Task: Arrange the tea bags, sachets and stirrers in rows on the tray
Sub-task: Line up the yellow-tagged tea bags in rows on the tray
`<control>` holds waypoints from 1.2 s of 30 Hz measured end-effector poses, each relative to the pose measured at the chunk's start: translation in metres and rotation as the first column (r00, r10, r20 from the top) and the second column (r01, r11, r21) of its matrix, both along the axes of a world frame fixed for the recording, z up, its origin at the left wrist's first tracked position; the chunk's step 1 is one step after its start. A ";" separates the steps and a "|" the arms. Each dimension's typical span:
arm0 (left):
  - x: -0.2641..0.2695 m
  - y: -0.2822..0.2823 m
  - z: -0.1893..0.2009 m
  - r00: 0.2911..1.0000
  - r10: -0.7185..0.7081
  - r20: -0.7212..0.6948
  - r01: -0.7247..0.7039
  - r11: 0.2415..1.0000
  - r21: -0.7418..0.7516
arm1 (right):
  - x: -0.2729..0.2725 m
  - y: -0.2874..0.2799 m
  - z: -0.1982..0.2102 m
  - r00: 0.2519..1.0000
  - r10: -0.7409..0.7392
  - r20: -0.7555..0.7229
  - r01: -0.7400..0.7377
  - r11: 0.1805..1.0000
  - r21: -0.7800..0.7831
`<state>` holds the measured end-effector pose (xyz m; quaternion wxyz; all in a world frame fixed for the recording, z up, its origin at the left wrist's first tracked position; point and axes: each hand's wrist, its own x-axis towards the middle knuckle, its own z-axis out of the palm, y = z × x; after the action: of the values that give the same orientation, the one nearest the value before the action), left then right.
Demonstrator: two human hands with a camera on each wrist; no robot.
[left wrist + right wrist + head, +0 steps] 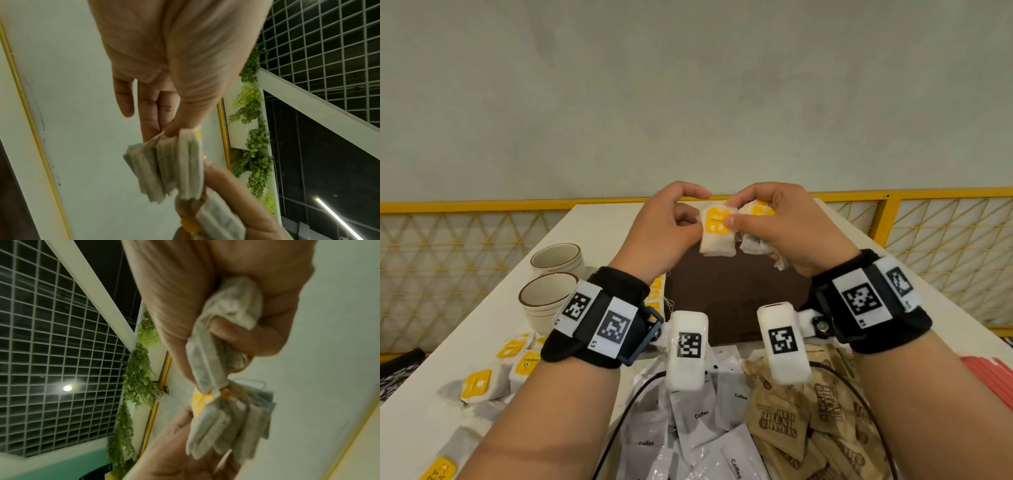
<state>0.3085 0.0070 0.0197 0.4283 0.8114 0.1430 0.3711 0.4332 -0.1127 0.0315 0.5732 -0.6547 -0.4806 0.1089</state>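
Both hands gripping yellow-tagged tea bags (717, 236), white "Coffee" sachets (700, 416) below

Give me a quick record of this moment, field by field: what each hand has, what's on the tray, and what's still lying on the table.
left hand: pinches a stack of tea bags with a yellow tag on top, above the tray
right hand: grips a second bunch of tea bags
tray: dark brown, nothing visibly laid on the part in view
loose tea bags: scattered on the white table, left
coffee sachets: white pile, near edge
sugar sachets: brown pile, right of the coffee
cups: two, left of the tray
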 end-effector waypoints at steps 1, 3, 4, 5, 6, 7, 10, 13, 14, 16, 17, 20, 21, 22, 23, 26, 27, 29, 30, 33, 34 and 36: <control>-0.001 0.000 0.000 1.000 0.006 0.005 -0.006 1.000 0.002 | 0.002 0.001 -0.002 1.000 -0.025 0.015 0.025 1.000 -0.011; -0.002 0.000 0.001 1.000 0.017 0.011 -0.017 1.000 0.001 | 0.003 0.002 -0.003 0.995 -0.064 0.070 0.066 0.998 -0.016; -0.003 0.001 0.001 1.000 0.022 0.009 -0.022 1.000 -0.001 | 0.003 0.002 -0.003 0.993 -0.075 0.092 0.076 0.997 -0.009; -0.003 0.001 0.002 1.000 0.021 0.006 -0.021 1.000 -0.001 | 0.003 0.003 -0.004 0.992 -0.075 0.103 0.076 0.997 -0.005; -0.004 0.001 0.003 1.000 0.015 0.003 -0.015 1.000 0.000 | 0.003 0.003 -0.004 0.992 -0.073 0.107 0.074 0.997 -0.008; -0.005 0.001 0.003 1.000 0.010 0.001 -0.010 1.000 0.003 | 0.003 0.004 -0.005 0.992 -0.070 0.107 0.072 0.997 -0.017; -0.007 0.001 0.005 1.000 -0.016 0.008 0.016 1.000 -0.012 | 0.002 0.005 -0.006 0.995 -0.055 0.085 0.058 0.998 -0.038; -0.007 0.000 0.006 0.997 -0.075 0.012 0.075 0.997 -0.015 | 0.002 0.005 -0.006 1.000 -0.030 0.002 0.030 0.999 -0.034; -0.007 -0.001 0.006 0.995 -0.097 0.005 0.097 0.995 0.003 | 0.002 0.005 -0.006 0.999 -0.020 -0.036 0.019 0.999 -0.028; -0.005 -0.004 0.006 0.992 -0.125 -0.028 0.126 0.991 0.047 | 0.003 0.006 -0.006 0.991 0.015 -0.129 -0.017 1.000 -0.008; -0.003 -0.006 0.005 0.991 -0.123 -0.051 0.126 0.989 0.073 | 0.003 0.006 -0.007 0.982 0.040 -0.185 -0.040 0.999 0.002; 0.001 -0.009 0.003 0.996 -0.021 -0.091 0.038 0.983 0.179 | 0.003 0.008 -0.006 0.927 0.110 -0.359 -0.100 0.994 0.047; 0.002 -0.010 0.003 0.997 0.015 -0.074 -0.001 0.982 0.190 | 0.004 0.009 -0.006 0.903 0.126 -0.412 -0.106 0.992 0.070; 0.002 -0.011 0.002 0.997 0.046 -0.059 -0.034 0.983 0.182 | 0.005 0.010 -0.006 0.875 0.140 -0.464 -0.109 0.990 0.094; 0.003 -0.012 0.001 0.997 0.067 -0.050 -0.058 0.984 0.170 | 0.005 0.010 -0.005 0.846 0.154 -0.510 -0.108 0.987 0.118; 0.007 -0.018 -0.002 0.995 0.078 -0.068 -0.066 0.985 0.157 | 0.004 0.014 -0.006 0.801 0.144 -0.580 -0.064 0.986 0.157; 0.009 -0.021 -0.004 0.996 0.066 -0.062 -0.057 0.988 0.146 | 0.003 0.014 -0.007 0.803 0.120 -0.584 -0.033 0.987 0.157; 0.012 -0.027 -0.007 0.997 0.046 -0.057 -0.040 0.993 0.112 | -0.001 0.017 -0.011 0.825 0.062 -0.562 0.025 0.989 0.146; 0.014 -0.029 -0.008 0.997 0.035 -0.069 -0.028 0.995 0.099 | -0.003 0.018 -0.012 0.841 0.041 -0.540 0.039 0.990 0.135; 0.018 -0.021 -0.013 0.994 0.017 -0.111 -0.006 0.995 0.097 | -0.006 0.023 -0.014 0.842 0.040 -0.538 0.032 0.992 0.124; 0.018 -0.018 -0.014 0.994 0.008 -0.105 0.001 0.996 0.085 | -0.004 0.024 -0.014 0.821 0.050 -0.569 0.028 0.991 0.128; 0.016 -0.013 -0.013 0.996 -0.003 -0.088 0.008 0.998 0.056 | -0.003 0.025 -0.013 0.762 0.091 -0.641 0.005 0.989 0.146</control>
<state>0.3246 -0.0056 0.0069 0.3997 0.8391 0.1492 0.3376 0.4303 -0.0881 0.0186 0.7449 -0.5245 -0.2752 0.3071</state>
